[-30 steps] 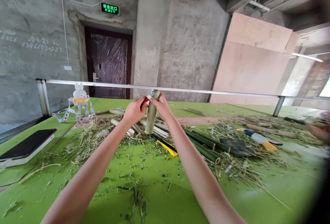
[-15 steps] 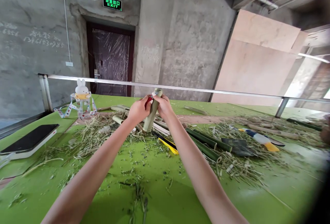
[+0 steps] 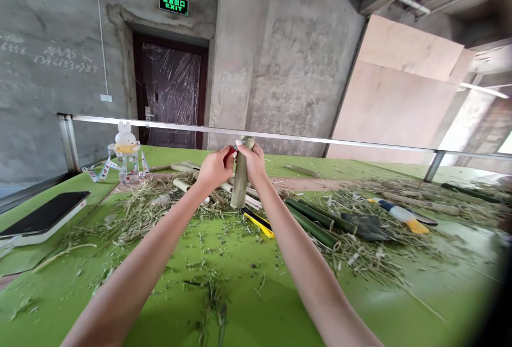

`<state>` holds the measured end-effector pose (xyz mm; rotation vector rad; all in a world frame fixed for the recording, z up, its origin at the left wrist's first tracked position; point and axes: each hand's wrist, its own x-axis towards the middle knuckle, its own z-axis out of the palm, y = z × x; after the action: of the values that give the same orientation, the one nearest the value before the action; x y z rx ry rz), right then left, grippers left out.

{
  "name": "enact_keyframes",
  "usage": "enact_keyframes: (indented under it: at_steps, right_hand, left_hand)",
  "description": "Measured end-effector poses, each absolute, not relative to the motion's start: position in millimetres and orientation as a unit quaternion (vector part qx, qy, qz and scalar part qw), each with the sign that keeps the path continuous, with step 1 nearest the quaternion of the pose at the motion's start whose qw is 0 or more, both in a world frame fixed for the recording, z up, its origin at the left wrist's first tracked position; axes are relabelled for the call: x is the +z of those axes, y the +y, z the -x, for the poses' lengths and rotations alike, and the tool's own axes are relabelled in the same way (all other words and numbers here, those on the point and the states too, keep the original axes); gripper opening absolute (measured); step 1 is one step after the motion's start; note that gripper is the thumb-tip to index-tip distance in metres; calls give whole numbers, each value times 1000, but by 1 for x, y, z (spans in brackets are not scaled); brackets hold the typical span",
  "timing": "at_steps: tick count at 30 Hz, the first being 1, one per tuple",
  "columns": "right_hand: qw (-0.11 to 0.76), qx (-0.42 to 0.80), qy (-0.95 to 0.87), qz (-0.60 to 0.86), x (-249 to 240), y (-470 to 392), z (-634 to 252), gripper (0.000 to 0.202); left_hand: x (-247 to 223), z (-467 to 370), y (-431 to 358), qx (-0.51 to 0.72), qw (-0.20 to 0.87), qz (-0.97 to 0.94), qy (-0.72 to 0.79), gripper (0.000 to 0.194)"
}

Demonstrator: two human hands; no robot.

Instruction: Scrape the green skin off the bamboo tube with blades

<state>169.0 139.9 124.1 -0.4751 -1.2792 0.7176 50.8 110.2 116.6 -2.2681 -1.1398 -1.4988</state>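
Observation:
A pale green bamboo piece [image 3: 239, 187] stands nearly upright on the green table, with my right hand [image 3: 256, 161] wrapped round its upper part. My left hand [image 3: 215, 168] is closed on a red-handled knife [image 3: 229, 153], most of it hidden by the fingers. Its grey metal end lies against the bamboo near the top, where my right thumb touches it. By the foot of the bamboo lies a yellow and black utility knife [image 3: 259, 224], partly behind my right forearm. Several cut bamboo pieces [image 3: 182, 184] are heaped behind my hands.
Dark green bamboo tubes [image 3: 316, 224] and shavings [image 3: 136, 208] lie on the table [image 3: 168, 293]. At the right is a white and yellow-handled tool [image 3: 404, 216]. A phone-like black and white device [image 3: 44, 216] and a rabbit-topped bottle [image 3: 126, 147] stand left. A metal rail [image 3: 280, 135] runs behind.
The bamboo has tilted more upright, its top moving slightly right. Both hands have shifted a little with it and keep their grips. The view has moved slightly.

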Motion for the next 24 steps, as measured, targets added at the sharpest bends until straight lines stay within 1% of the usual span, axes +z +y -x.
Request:
enact_keyframes:
  at_steps: [4, 10, 15, 20, 24]
  right_hand:
    - [721, 310, -582, 213, 123, 136, -165, 26]
    - [749, 272, -560, 226, 121, 137, -159, 29]
    - [709, 317, -589, 223, 125, 137, -164, 32]
    - [671, 287, -647, 221, 126, 140, -176, 33]
    - [647, 253, -678, 242, 127, 139, -182, 35]
  left_hand:
    - [115, -55, 109, -512, 102, 753, -400, 26]
    - [114, -61, 109, -533, 96, 735, -407, 24]
    - [119, -50, 109, -516, 93, 763, -377, 23]
    - [125, -37, 109, -477, 124, 800, -342, 25]
    - [128, -31, 111, -459, 124, 812, -338, 27]
